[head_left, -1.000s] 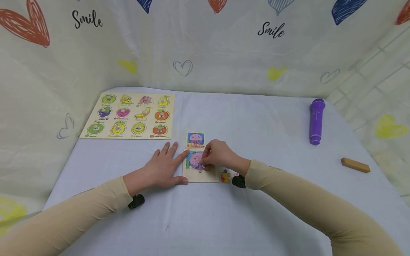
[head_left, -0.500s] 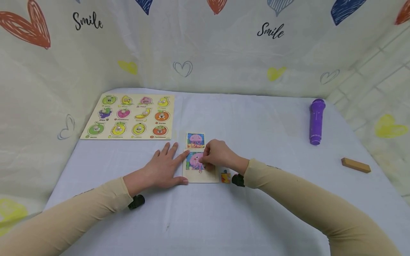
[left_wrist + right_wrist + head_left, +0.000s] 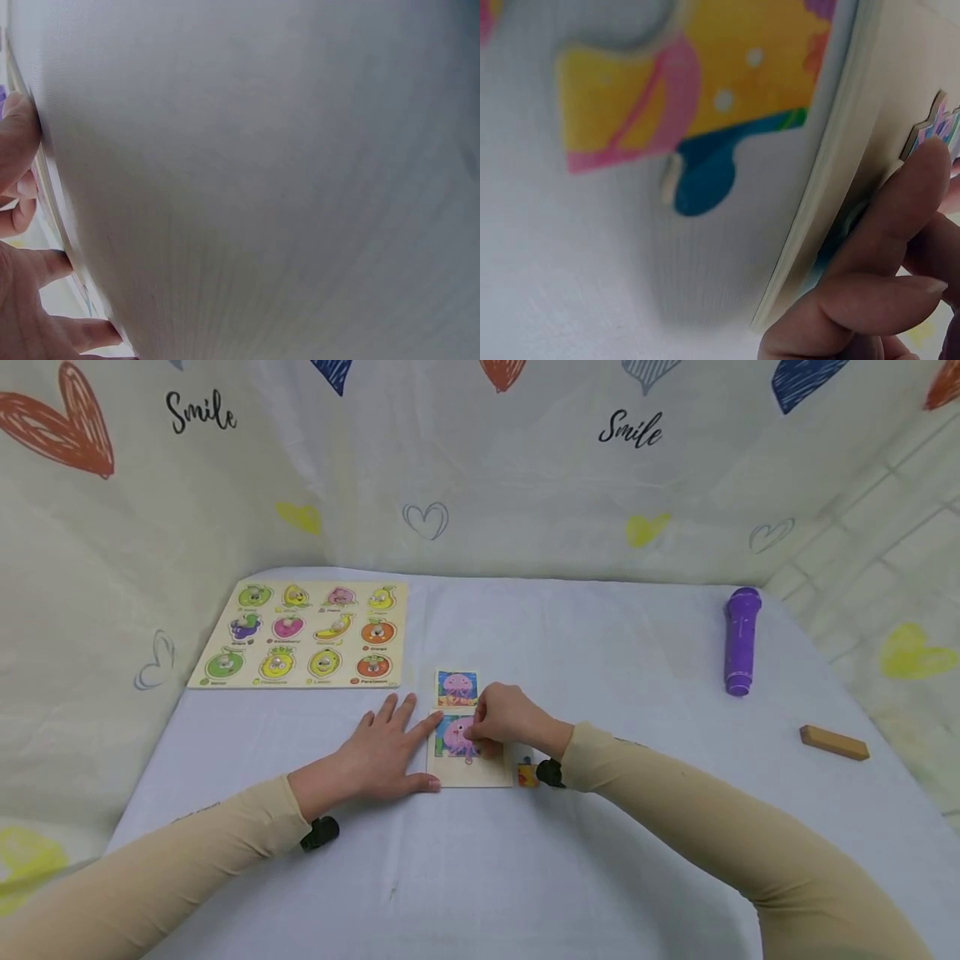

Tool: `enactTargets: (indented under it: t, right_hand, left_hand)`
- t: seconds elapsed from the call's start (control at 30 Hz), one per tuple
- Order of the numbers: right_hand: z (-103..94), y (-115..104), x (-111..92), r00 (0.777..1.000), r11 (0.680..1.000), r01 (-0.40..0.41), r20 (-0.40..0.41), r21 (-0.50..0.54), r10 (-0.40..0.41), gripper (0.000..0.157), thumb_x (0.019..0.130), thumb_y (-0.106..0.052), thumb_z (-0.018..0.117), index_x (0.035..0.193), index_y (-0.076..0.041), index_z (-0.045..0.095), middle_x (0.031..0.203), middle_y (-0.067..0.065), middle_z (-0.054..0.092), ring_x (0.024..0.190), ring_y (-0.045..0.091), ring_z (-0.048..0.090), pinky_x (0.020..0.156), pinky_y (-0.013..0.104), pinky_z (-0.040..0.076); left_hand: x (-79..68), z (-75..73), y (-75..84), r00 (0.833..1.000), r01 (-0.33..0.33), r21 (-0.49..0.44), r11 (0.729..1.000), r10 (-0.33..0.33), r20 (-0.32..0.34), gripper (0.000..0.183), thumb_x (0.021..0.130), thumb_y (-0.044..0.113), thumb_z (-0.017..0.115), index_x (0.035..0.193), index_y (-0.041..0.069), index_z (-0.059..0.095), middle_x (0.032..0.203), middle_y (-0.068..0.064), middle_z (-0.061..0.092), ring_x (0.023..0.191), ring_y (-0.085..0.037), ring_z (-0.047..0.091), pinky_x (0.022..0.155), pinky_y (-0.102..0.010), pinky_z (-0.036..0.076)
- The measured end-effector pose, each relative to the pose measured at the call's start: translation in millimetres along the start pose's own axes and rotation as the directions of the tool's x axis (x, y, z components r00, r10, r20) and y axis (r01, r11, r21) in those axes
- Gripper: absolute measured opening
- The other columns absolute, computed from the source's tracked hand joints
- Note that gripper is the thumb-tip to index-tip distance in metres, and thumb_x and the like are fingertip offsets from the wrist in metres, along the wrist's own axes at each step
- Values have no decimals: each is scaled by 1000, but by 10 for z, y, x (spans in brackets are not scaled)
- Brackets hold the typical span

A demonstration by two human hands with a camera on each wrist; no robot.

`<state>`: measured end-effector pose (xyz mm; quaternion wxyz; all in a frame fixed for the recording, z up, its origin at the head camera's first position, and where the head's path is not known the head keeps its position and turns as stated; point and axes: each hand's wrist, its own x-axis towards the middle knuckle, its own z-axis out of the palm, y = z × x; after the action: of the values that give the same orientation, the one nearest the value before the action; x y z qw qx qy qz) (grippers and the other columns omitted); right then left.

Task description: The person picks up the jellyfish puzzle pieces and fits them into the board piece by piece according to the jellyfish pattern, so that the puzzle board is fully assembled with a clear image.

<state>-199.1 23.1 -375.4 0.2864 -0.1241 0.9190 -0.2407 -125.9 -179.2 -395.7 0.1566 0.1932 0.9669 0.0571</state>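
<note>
One grip, that of the right hand (image 3: 513, 718), is bunched at the centre of the head view, thumb and fingertips close together over the right side of a jellyfish picture (image 3: 456, 735); whether a piece is pinched there cannot be told. The other, that of the left hand (image 3: 375, 762), is spread with fingers splayed and nothing grasped, its index fingertip and thumb at the left edge of a puzzle board (image 3: 468, 776).

This board is flat, pale, smooth wood with a straight edge. Its upper part holds the glossy printed jellyfish picture, pink on blue, a small pink tab jutting down onto bare wood below; the right part is hidden by fingers. Just above sits a smaller jellyfish print (image 3: 457, 687).

Just right of the board lies a loose piece (image 3: 697, 82), yellow-orange with a pink band, white dots and a rounded blue knob.

Farther out, at left, a fruit board (image 3: 348, 647) of cream colour carries twelve fruit shapes in three rows. At right stand apart a glossy purple cylinder (image 3: 741, 643) and a plain wooden block (image 3: 834, 742). White woven cloth covers the counter (image 3: 420, 893).
</note>
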Motion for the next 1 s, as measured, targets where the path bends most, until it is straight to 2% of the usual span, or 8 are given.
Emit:
enactTargets:
  t: [0.33, 0.6, 0.73, 0.83, 1.0]
  right_hand:
    - [52, 12, -33, 999, 998, 41, -26, -50, -42, 25, 90, -27, 80, 82, -8, 66, 67, 4, 68, 58, 14, 63, 54, 21, 44]
    - [-4, 71, -92, 996, 996, 87, 20, 7, -88, 20, 92, -24, 78, 87, -9, 67, 73, 3, 71, 64, 14, 66, 60, 22, 48]
    - [-83, 225, -149, 986, 986, 162, 24, 48, -163, 13, 95, -22, 75, 95, -10, 69, 82, 2, 72, 73, 14, 65, 67, 24, 51]
    - [-155, 397, -213, 975, 973, 224, -23, 61, -223, 11, 96, -19, 73, 101, -10, 70, 91, 3, 71, 81, 15, 63, 74, 26, 54]
    - [-314, 708, -343, 967, 969, 238, -113, 67, -230, 11, 97, -14, 70, 106, -8, 70, 103, 5, 73, 93, 17, 66, 90, 35, 56]
  left_hand:
    - [-4, 9, -8, 1000, 0, 5, 1000, 0, -10, 95, 89, 66, 65, 163, 19, 29, 167, -28, 19, 153, -55, 18, 113, -70, 32]
    - [-4, 25, -5, 1000, -2, 0, 1000, 2, -19, 95, 89, 66, 66, 162, 18, 30, 166, -29, 21, 151, -55, 21, 112, -70, 33]
    - [-3, 27, -4, 1000, -1, 0, 1000, 1, -17, 95, 89, 67, 66, 163, 18, 30, 167, -29, 21, 152, -55, 20, 113, -70, 33]
    - [-2, 20, -3, 1000, -3, 2, 1000, 3, -13, 95, 89, 66, 66, 163, 18, 29, 167, -28, 20, 152, -55, 19, 113, -70, 32]
    - [-8, 18, -5, 1000, -16, 7, 1000, 16, -18, 95, 90, 66, 65, 163, 18, 29, 167, -29, 20, 152, -55, 19, 113, -71, 32]
